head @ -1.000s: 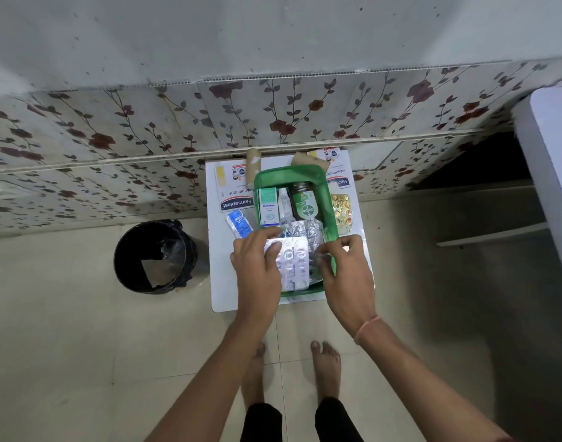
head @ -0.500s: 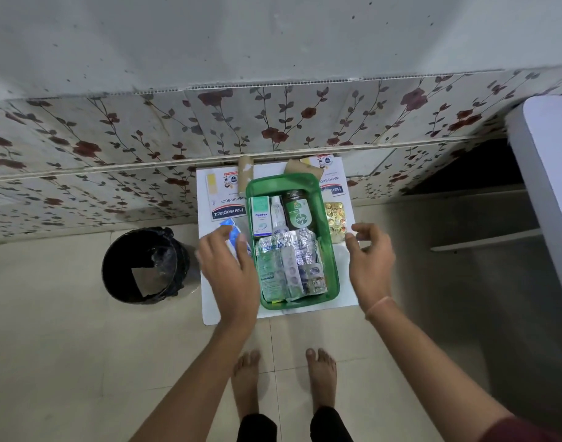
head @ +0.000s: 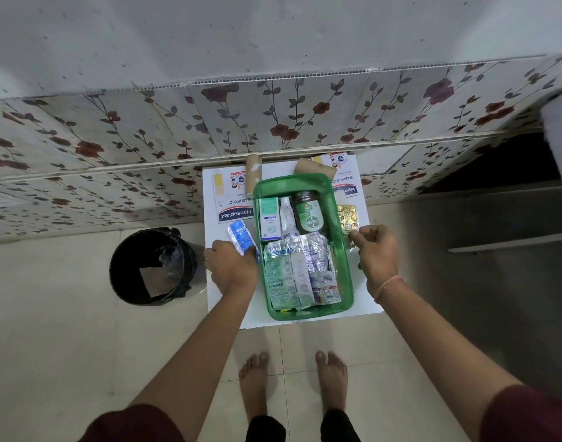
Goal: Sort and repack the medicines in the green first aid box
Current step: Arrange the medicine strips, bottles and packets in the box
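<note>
The translucent green box [head: 306, 250] sat mid-table, packed: one Optibex carton [head: 269, 218], one Dettol bottle [head: 309, 213], several foil strips. Left of it, the left hand [head: 231, 266] pinched a blue strip [head: 241, 238]; right of it, the right hand [head: 376, 250] pinched a gold strip [head: 347, 215].

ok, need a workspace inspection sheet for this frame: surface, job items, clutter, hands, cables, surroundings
Surface: white board on the tiled floor, against the floral wall.
Job's things: green box holds the Optibex carton, Dettol bottle, a small white bottle and silver blister strips. Outside it: blue strip, gold blister strip, two Hansaplast packs.
Clutter: two cardboard tubes behind the box.
Hands: left hand on the blue strip; right hand pinching the gold strip's near edge.
Cables: nothing seen.
Surroundings: black bin left of the board; bare feet below.
</note>
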